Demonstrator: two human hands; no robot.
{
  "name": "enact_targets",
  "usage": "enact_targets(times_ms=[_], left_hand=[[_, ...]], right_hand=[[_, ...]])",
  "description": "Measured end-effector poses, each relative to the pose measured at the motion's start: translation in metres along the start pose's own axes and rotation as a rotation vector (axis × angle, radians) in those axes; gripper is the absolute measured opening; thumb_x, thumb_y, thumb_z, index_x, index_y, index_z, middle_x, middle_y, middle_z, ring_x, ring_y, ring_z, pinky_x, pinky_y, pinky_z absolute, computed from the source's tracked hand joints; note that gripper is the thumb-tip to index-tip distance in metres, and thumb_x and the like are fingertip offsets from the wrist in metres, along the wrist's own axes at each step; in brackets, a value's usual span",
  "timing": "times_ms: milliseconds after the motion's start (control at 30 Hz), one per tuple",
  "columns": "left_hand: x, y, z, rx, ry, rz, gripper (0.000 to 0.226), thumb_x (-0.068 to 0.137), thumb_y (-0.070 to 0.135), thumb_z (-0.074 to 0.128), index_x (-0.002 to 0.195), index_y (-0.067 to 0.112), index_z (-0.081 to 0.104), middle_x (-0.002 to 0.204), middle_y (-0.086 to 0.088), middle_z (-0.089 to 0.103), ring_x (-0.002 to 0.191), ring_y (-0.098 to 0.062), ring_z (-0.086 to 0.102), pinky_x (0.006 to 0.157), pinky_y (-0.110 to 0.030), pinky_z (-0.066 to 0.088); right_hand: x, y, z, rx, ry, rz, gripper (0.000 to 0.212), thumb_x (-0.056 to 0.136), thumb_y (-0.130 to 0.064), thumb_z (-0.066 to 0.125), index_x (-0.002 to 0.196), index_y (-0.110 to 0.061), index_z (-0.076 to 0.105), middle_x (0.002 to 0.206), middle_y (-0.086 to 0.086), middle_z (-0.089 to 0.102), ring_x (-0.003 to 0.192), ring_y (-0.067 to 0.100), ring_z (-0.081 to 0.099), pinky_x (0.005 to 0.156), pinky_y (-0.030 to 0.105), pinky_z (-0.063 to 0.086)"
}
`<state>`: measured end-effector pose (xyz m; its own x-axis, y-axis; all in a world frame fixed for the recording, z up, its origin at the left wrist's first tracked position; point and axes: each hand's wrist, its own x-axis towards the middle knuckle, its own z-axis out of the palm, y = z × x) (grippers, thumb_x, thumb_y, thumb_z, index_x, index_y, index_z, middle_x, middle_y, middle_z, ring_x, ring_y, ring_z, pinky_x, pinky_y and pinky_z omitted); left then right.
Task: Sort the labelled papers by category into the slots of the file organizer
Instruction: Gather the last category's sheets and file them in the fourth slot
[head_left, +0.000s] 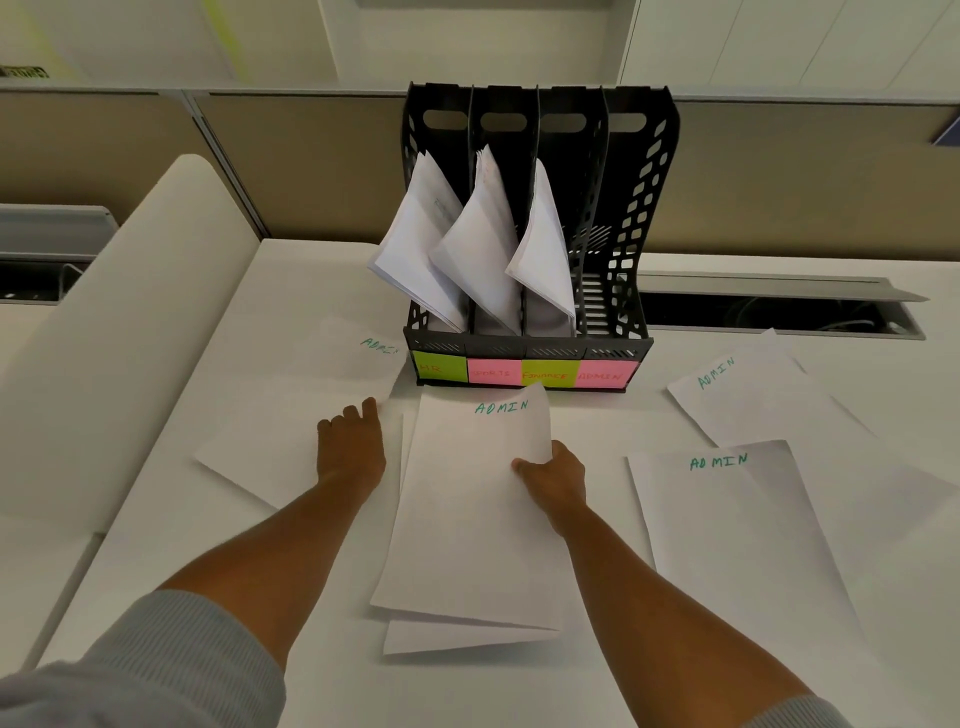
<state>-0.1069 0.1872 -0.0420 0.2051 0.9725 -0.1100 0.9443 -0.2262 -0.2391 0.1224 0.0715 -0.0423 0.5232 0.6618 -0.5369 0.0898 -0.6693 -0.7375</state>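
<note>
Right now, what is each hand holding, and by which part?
Right hand pinches the middle ADMIN paper at its right edge. Left hand rests on the left ADMIN sheet.

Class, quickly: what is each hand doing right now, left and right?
Left hand: fingers curled at the edge of the left ADMIN sheet; grip cannot be told.
Right hand: closed, pinching the middle ADMIN sheet.
</note>
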Motion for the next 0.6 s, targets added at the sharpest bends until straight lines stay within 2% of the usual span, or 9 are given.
enact_targets(times_ms=[100, 167, 300, 400, 467, 533, 600], left_hand=[[-0.001, 0.0, -0.002, -0.058, 0.007, 0.029, 0.048, 0.085, 0.011, 0.052, 0.131, 0.014, 0.042, 0.102, -0.003, 0.06, 0.078, -0.018, 0.061, 0.067, -0.027, 0.039], [-0.003, 0.006, -0.008, -0.285, 0.007, -0.021, 0.048, 0.083, 0.011, 0.053, 0.129, 0.016, 0.044, 0.1, -0.003, 0.064, 0.073, -0.021, 0.062, 0.063, -0.028, 0.043], [-0.011, 0.032, -0.026, -0.527, -0.023, -0.077, 0.05, 0.076, 0.026, 0.057, 0.122, 0.014, 0.04, 0.086, -0.004, 0.061, 0.068, -0.025, 0.057, 0.059, -0.029, 0.042], [-0.018, 0.057, -0.036, -0.733, -0.178, -0.095, 0.058, 0.077, 0.033, 0.063, 0.125, 0.017, 0.034, 0.097, -0.007, 0.062, 0.085, -0.03, 0.062, 0.066, -0.031, 0.044], [-0.022, 0.073, -0.04, -0.905, -0.331, -0.119, 0.057, 0.077, 0.034, 0.065, 0.123, 0.018, 0.036, 0.101, -0.005, 0.061, 0.092, -0.027, 0.063, 0.073, -0.032, 0.047], [-0.029, 0.089, -0.044, -1.093, -0.491, -0.12, 0.052, 0.076, 0.03, 0.066, 0.121, 0.017, 0.042, 0.096, -0.004, 0.065, 0.079, -0.021, 0.066, 0.074, -0.034, 0.052], [-0.036, 0.101, -0.048, -1.198, -0.651, -0.073, 0.051, 0.076, 0.026, 0.069, 0.12, 0.015, 0.047, 0.089, -0.005, 0.067, 0.068, -0.016, 0.064, 0.067, -0.03, 0.054]], right_hand=[[-0.001, 0.0, 0.0, -0.005, -0.001, -0.002, 0.028, 0.077, -0.022, 0.064, 0.103, -0.019, 0.056, 0.098, -0.001, 0.061, 0.087, 0.024, 0.062, 0.071, 0.033, 0.054], [-0.001, 0.0, 0.0, -0.005, 0.003, -0.003, 0.029, 0.078, -0.021, 0.062, 0.106, -0.017, 0.057, 0.099, 0.001, 0.061, 0.089, 0.025, 0.062, 0.073, 0.036, 0.055], [-0.004, -0.001, -0.002, 0.028, 0.011, 0.013, 0.029, 0.081, -0.017, 0.056, 0.11, -0.014, 0.057, 0.105, 0.004, 0.062, 0.09, 0.027, 0.061, 0.074, 0.037, 0.056], [-0.008, 0.0, -0.005, 0.066, 0.007, 0.022, 0.029, 0.082, -0.017, 0.053, 0.111, -0.014, 0.057, 0.109, 0.007, 0.063, 0.089, 0.025, 0.061, 0.064, 0.03, 0.051], [-0.011, 0.0, -0.007, 0.08, 0.004, 0.03, 0.032, 0.084, -0.02, 0.053, 0.115, -0.013, 0.058, 0.113, 0.008, 0.063, 0.091, 0.026, 0.061, 0.065, 0.028, 0.05], [-0.013, 0.0, -0.009, 0.102, -0.009, 0.035, 0.035, 0.089, -0.028, 0.053, 0.12, -0.012, 0.057, 0.116, 0.009, 0.063, 0.095, 0.026, 0.061, 0.075, 0.033, 0.052], [-0.015, 0.001, -0.011, 0.113, -0.033, 0.037, 0.042, 0.092, -0.039, 0.051, 0.124, -0.011, 0.056, 0.118, 0.01, 0.063, 0.099, 0.028, 0.061, 0.084, 0.038, 0.053]])
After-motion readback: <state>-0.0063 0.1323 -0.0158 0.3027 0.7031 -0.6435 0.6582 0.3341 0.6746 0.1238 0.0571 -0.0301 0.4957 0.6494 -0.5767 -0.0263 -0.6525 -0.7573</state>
